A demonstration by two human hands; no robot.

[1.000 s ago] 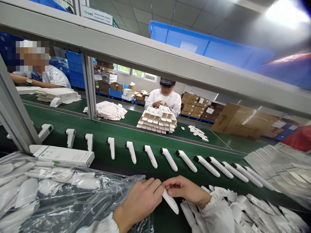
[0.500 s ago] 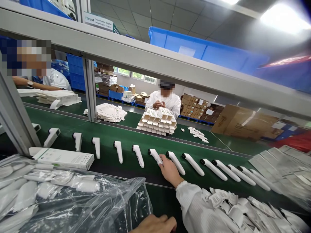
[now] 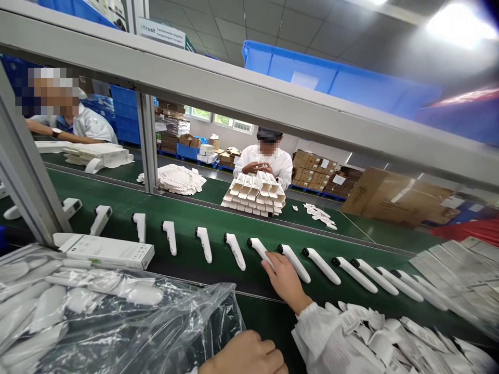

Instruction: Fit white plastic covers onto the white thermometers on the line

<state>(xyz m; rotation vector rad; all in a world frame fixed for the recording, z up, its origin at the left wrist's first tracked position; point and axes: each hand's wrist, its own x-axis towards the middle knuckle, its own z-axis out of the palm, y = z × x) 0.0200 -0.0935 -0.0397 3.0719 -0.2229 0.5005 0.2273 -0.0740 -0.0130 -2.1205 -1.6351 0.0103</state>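
White forehead thermometers with black tips lie spaced in a row along the green conveyor belt (image 3: 163, 278). Over the lower handle of one thermometer (image 3: 258, 246) is my right hand (image 3: 286, 278), its fingers closed on the handle end, which they partly hide. Another thermometer (image 3: 294, 262) lies just beside that hand, on the right. My left hand (image 3: 245, 356) is at the bottom edge with fingers curled, back of the hand up; anything inside it is hidden. Close to it lies a clear plastic bag (image 3: 187, 322) of white, rounded pieces.
A white printed box (image 3: 111, 252) lies at the left by a metal post (image 3: 146, 140). White folded pieces (image 3: 390, 332) are heaped at right. A metal beam (image 3: 234, 88) crosses above. Beyond the belt, a co-worker (image 3: 265, 156) is behind stacked open cartons (image 3: 255, 195); another person is at left.
The row of thermometers has shifted to the right. My right hand has moved right along with the thermometer under its fingers. My left hand has come farther up into view.
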